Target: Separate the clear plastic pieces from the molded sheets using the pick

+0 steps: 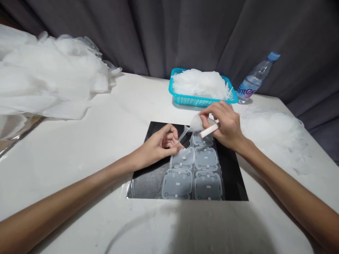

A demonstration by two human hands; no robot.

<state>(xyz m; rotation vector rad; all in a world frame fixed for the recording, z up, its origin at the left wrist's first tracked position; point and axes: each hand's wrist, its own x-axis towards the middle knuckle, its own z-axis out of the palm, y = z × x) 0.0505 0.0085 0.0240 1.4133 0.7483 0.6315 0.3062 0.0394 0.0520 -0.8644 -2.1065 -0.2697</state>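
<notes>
A translucent sheet of several rounded panels [177,183] lies on a black mat [233,176] on the white table. My left hand [165,143] is curled at the sheet's upper left, its fingers closed on the end of a thin clear strip [183,135]. My right hand [225,123] is above the sheet's top right, pinching a translucent white piece [196,123] between thumb and fingertips. A white stick-like tool [210,130] with a reddish tip also rests in the right hand, pointing down to the left.
Behind the mat stands a blue basket [196,101] of white translucent pieces, with a water bottle [249,86] leaning beside it. White sheets [47,77] are heaped at the far left. Loose translucent scraps [275,134] lie on the right. A grey curtain [180,35] hangs behind.
</notes>
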